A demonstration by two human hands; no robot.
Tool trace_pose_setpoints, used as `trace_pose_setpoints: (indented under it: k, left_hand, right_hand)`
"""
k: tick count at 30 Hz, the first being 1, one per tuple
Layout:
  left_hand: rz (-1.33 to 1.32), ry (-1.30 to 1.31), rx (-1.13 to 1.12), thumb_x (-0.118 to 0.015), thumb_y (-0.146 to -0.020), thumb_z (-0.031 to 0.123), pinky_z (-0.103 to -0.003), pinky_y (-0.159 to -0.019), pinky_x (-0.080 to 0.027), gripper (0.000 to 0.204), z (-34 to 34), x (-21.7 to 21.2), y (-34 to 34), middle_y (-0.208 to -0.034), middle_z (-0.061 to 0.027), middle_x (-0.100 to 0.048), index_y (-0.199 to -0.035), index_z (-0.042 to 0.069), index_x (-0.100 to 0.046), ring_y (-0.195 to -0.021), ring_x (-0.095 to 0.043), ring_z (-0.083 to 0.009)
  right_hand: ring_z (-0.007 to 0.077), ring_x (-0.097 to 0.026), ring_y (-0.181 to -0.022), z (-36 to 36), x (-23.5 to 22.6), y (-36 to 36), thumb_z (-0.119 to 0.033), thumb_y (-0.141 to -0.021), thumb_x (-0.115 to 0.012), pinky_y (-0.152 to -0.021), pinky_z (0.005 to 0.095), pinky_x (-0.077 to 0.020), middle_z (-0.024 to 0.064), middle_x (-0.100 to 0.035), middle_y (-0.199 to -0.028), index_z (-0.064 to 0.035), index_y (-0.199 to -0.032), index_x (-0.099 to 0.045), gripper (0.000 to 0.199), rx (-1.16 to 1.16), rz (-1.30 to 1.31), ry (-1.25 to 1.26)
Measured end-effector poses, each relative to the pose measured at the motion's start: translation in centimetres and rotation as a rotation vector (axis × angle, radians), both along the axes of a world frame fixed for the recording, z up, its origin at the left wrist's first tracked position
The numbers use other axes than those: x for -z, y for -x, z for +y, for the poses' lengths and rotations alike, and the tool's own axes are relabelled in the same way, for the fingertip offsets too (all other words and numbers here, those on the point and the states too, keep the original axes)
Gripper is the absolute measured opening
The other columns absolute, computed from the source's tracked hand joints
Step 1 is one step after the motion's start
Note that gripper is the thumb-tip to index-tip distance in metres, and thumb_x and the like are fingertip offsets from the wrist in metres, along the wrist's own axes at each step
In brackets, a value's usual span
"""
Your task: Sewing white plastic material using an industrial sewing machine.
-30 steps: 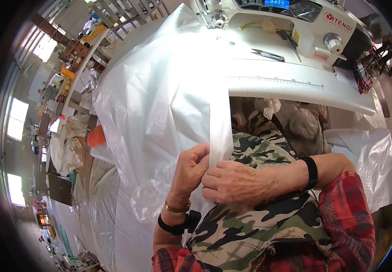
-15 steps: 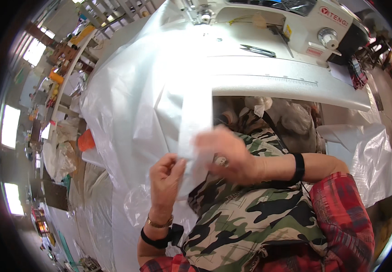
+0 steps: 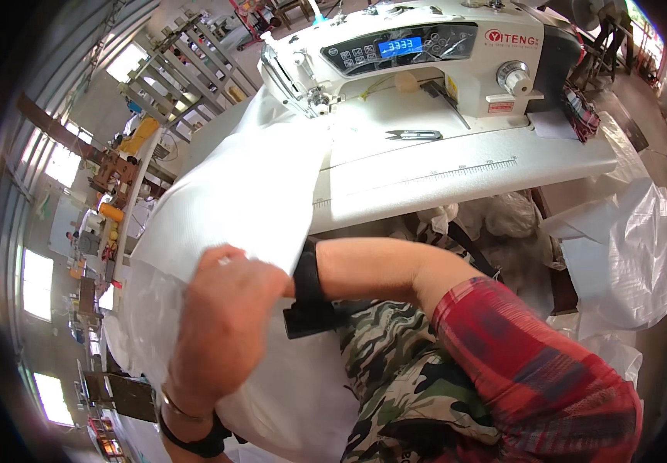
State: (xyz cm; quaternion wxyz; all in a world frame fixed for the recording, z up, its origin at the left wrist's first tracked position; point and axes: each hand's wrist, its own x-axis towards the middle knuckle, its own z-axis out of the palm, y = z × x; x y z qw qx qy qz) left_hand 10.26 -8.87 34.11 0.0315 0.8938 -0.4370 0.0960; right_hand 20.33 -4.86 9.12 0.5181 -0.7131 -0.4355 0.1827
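Observation:
A large white plastic-like sheet (image 3: 218, 189) runs from under the needle area of a white sewing machine (image 3: 472, 92) down over the table's near edge and my lap. My right arm reaches across to the left, and my right hand (image 3: 265, 276) meets my left hand (image 3: 214, 347) above the sheet. The two hands overlap and are smeared by motion. Their fingers are mostly hidden, so what they grip cannot be made out. A black band circles each wrist, and a bracelet shows on the left one.
Black thread snips (image 3: 414, 135) lie on the machine bed, behind a printed ruler scale (image 3: 457, 168). Crumpled clear plastic (image 3: 634, 255) hangs at the right. A metal rack (image 3: 187, 77) and a cluttered bench (image 3: 129, 185) stand at the far left.
My right hand has crossed leftward to my left hand, which has moved left and lower. The narrow folded strip between them is no longer visible; the sheet spreads wider. The view has shifted, showing more of the machine.

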Motion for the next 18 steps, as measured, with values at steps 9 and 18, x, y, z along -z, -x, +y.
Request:
trace_pose_setpoints:
  k: [9, 18]
  left_hand:
    - [0.078, 0.156, -0.207, -0.055, -0.081, -0.003, -0.050, -0.096, -0.041, 0.010, 0.4, 18.2, 5.5, -0.067, -0.0084, -0.052, -0.087, 0.003, -0.061, -0.067, -0.058, -0.0255]
    - [0.114, 0.704, -0.678, -0.065, -0.088, 0.005, -0.038, -0.082, -0.044, 0.005, -1.3, 24.2, 8.5, -0.073, -0.0058, -0.060, -0.088, 0.001, -0.065, -0.069, -0.058, -0.0194]
  right_hand:
    - [0.0336, -0.063, -0.108, -13.3, 5.8, 5.2, -0.028, -0.091, -0.058, -0.089, 0.0413, -0.0508, 0.0206, -0.064, -0.120, -0.0100, -0.126, -0.060, 0.040, -0.062, -0.250, 0.001]
    - [0.0269, -0.060, -0.082, -24.6, -3.9, 2.8, -0.021, -0.084, -0.065, -0.077, 0.0383, -0.0467, 0.0105, -0.059, -0.082, -0.0070, -0.087, -0.060, 0.015, -0.012, -0.776, 0.188]
